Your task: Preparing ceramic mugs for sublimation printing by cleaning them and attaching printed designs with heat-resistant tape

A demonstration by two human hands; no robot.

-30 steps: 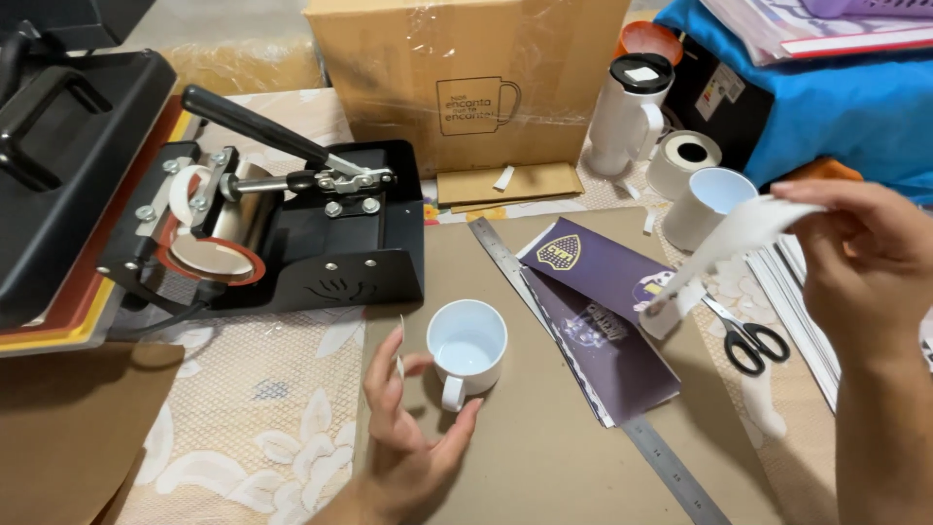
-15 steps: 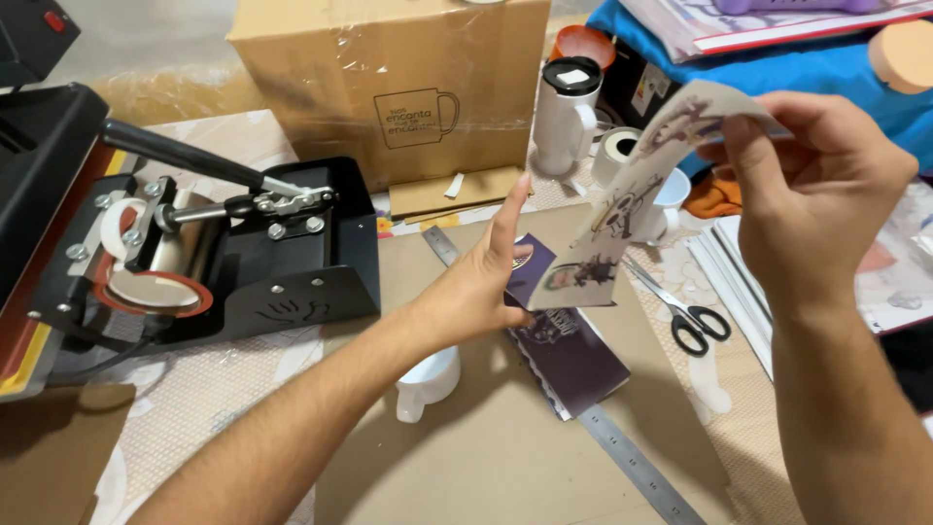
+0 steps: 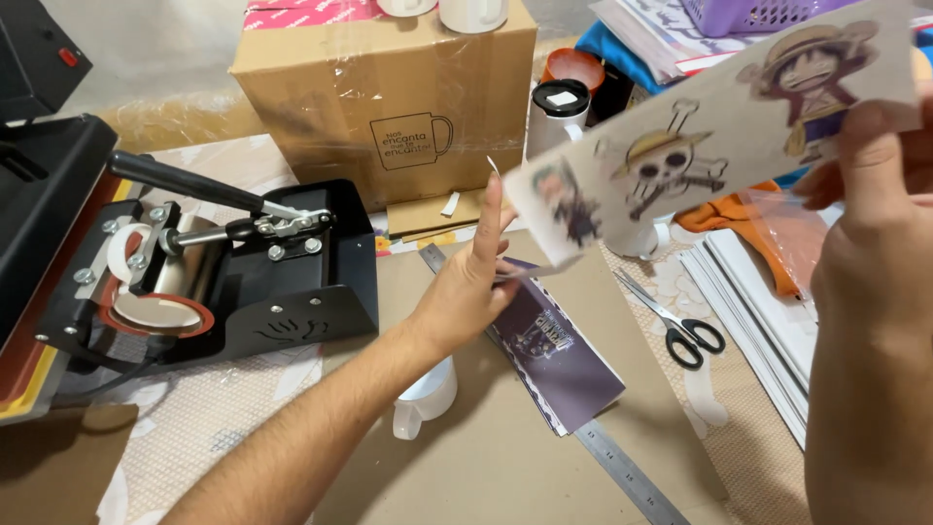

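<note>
My right hand (image 3: 875, 282) holds up a long paper strip (image 3: 709, 146) printed with cartoon figures and a skull, gripping its right end. My left hand (image 3: 476, 282) reaches to the strip's lower left corner, fingers extended and touching the paper's edge. A white mug (image 3: 425, 401) stands on the brown table under my left forearm, partly hidden. A dark purple printed sheet (image 3: 559, 355) lies flat just beyond the mug.
A black mug heat press (image 3: 243, 282) with a lever handle sits at left. Behind stands a cardboard box (image 3: 389, 97). Scissors (image 3: 680, 326) and a metal ruler (image 3: 622, 467) lie on the table. A white tumbler (image 3: 559, 117) and stacked papers (image 3: 758, 301) are at right.
My left hand left the mug and rose to the strip's left end. My right hand lifted the strip closer to the camera, spreading it out flat.
</note>
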